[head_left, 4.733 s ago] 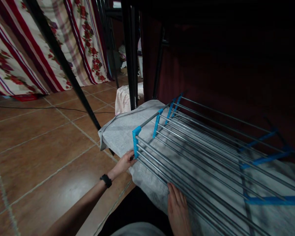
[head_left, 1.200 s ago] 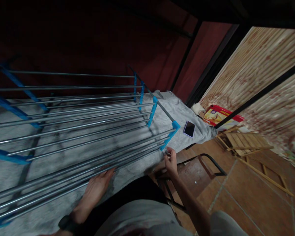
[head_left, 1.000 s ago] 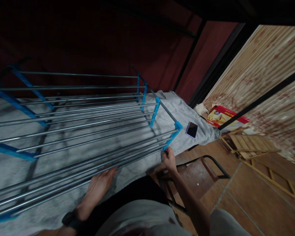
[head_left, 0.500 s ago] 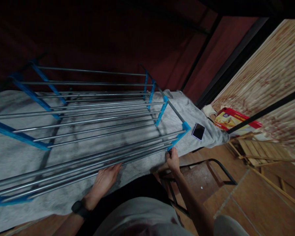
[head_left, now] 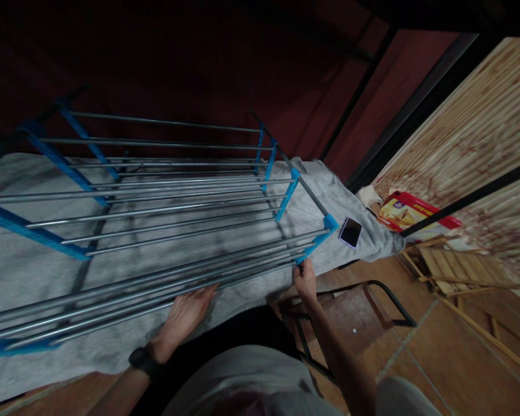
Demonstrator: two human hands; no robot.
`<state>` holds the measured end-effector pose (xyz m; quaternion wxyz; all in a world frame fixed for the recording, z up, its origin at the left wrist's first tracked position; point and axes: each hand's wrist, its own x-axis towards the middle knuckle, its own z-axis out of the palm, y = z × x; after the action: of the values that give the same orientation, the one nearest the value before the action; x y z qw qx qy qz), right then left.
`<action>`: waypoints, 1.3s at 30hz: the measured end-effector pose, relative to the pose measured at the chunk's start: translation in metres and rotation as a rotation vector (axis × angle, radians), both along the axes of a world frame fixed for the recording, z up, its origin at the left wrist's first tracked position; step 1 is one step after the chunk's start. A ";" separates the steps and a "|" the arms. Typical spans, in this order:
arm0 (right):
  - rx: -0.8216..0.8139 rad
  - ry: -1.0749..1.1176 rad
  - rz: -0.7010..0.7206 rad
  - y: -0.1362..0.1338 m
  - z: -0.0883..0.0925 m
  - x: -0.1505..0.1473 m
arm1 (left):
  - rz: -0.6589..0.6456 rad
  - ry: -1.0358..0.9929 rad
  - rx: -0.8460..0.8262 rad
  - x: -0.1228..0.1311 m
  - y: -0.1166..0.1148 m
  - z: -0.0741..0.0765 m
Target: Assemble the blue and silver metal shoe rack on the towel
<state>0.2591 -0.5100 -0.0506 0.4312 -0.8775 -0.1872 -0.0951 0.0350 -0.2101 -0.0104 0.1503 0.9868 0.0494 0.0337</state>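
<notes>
A shoe rack (head_left: 164, 238) of grey metal tubes and blue plastic side brackets lies on a grey blanket (head_left: 125, 240). My left hand (head_left: 188, 309), a dark watch on its wrist, is at the lowest front tube, with its fingers against the tube and partly hidden by it. At the right end, my right hand (head_left: 305, 280) closes around the near lower corner of the rack, just below a blue bracket (head_left: 316, 242). What exactly lies inside those right fingers is mostly covered.
A phone (head_left: 351, 233) lies on the blanket right of the rack. A metal-framed chair (head_left: 355, 318) stands by my right arm. Farther right are a red and yellow box (head_left: 416, 211) and a folded wooden chair (head_left: 463, 266) on the tiled floor. A dark pole (head_left: 476, 196) crosses there.
The view has shifted slightly; the rack's left end appears a little higher in the picture. Both hands keep their places on the rack.
</notes>
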 end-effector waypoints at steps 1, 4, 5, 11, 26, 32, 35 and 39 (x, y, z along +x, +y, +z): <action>-0.001 -0.002 -0.002 0.000 -0.001 0.000 | -0.005 0.005 -0.005 0.000 0.001 0.000; -0.004 -0.011 -0.008 0.000 -0.002 0.000 | -0.022 0.015 -0.015 0.000 0.002 0.000; -0.006 -0.014 -0.010 0.000 -0.003 0.000 | -0.022 0.016 -0.015 0.000 0.003 0.001; -0.020 -0.031 -0.025 0.001 -0.006 0.001 | -0.019 0.009 -0.011 0.001 -0.001 0.007; -0.032 -0.044 -0.028 0.002 -0.003 0.000 | -0.020 0.034 0.014 0.000 -0.002 0.009; -0.039 -0.039 -0.033 0.004 -0.001 0.001 | -0.013 0.073 -0.026 -0.001 -0.004 0.014; -0.040 -0.036 -0.033 0.004 -0.002 0.001 | -0.009 0.067 -0.027 -0.001 -0.003 0.013; -0.038 -0.035 -0.022 0.003 -0.002 0.001 | -0.004 0.064 -0.040 -0.001 -0.002 0.010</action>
<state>0.2597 -0.5073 -0.0528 0.4101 -0.8857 -0.1868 -0.1118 0.0344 -0.2120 -0.0009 0.1682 0.9843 0.0527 0.0008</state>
